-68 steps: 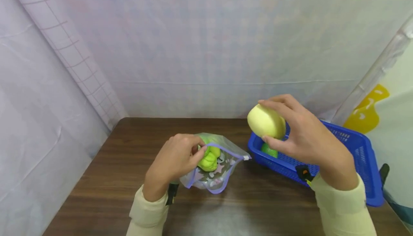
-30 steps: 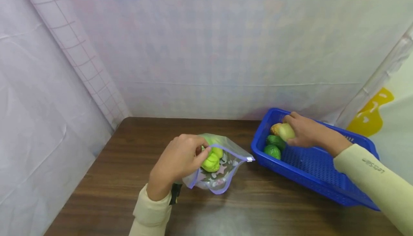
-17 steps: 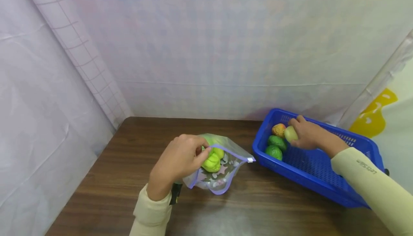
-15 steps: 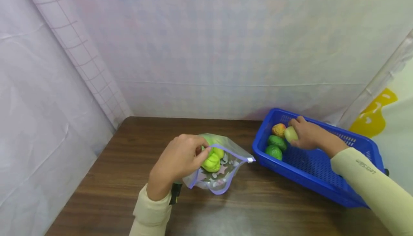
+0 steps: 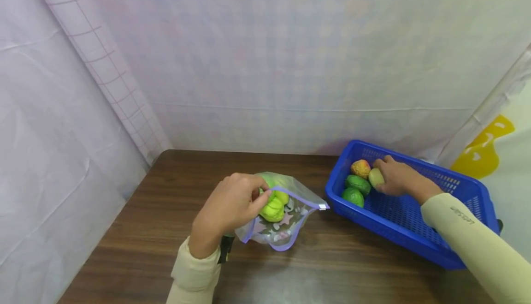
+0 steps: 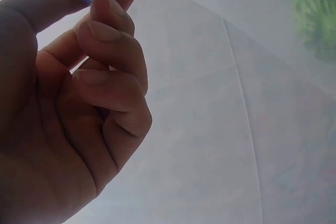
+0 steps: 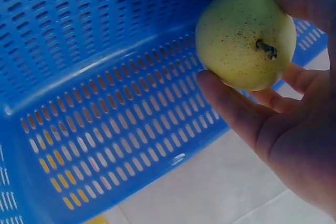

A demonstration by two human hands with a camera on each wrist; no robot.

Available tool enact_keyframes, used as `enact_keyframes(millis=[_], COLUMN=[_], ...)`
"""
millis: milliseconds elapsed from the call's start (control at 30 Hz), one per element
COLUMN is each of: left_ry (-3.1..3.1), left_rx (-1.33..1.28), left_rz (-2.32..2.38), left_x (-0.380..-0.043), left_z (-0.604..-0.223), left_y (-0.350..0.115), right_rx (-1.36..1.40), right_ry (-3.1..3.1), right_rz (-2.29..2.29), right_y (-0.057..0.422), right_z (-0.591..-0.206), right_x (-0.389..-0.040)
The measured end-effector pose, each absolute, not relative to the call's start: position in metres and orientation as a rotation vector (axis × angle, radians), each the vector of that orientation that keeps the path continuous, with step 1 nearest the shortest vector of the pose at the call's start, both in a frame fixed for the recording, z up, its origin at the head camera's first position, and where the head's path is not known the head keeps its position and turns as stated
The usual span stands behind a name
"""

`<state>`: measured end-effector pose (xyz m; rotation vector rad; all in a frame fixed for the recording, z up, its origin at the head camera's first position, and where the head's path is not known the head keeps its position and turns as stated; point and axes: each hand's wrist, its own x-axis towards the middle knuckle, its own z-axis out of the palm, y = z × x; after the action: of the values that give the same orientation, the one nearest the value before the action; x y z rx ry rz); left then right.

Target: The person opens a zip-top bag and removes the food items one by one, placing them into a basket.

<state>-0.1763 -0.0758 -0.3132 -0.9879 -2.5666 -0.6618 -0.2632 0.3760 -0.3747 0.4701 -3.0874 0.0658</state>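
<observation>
My left hand (image 5: 231,205) pinches the purple-edged rim of a clear zip bag (image 5: 296,193) between thumb and fingers; the left wrist view shows that hand (image 6: 100,87) with the bag's blue edge at its fingertips. Through the bag's open mouth a bright green lumpy fruit (image 5: 271,209) shows, with more green behind it. Inside the blue basket, my right hand (image 5: 396,177) grips a pale yellow-green pear (image 5: 376,178). Speckles and a short dark stem mark the pear (image 7: 247,40) in the right wrist view, where the thumb and fingers hold its sides.
Along the left end of the blue basket (image 5: 402,237) lie an orange-yellow fruit (image 5: 360,168), a dark green one (image 5: 357,184) and a green leafy-patterned one (image 5: 353,197). The brown table (image 5: 178,179) meets a white cloth wall (image 5: 257,64) at the back.
My right hand has carried the pear from above the basket's left end down and right into the basket, lowering it slightly more lately. The left hand still holds the bag in place.
</observation>
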Motion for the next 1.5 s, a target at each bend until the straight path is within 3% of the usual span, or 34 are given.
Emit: enact_keyframes(millis=[1033, 1300, 1500], left_ry=[-2.598, -2.588, -2.587], left_rx=[-0.991, -0.996, -0.994], left_rz=[-0.663, -0.661, -0.648], left_x=[-0.176, -0.177, -0.178], left_z=[-0.312, -0.313, -0.314], left_y=[-0.074, -0.072, -0.073], right_rx=[0.520, 0.486, 0.575], right_ry=[-3.019, -3.027, -2.920], right_rz=[0.012, -0.030, -0.071], right_y=[0.387, 0.376, 0.339], right_z=[-0.389, -0.363, -0.321], right_x=[-0.266, -0.255, -0.243])
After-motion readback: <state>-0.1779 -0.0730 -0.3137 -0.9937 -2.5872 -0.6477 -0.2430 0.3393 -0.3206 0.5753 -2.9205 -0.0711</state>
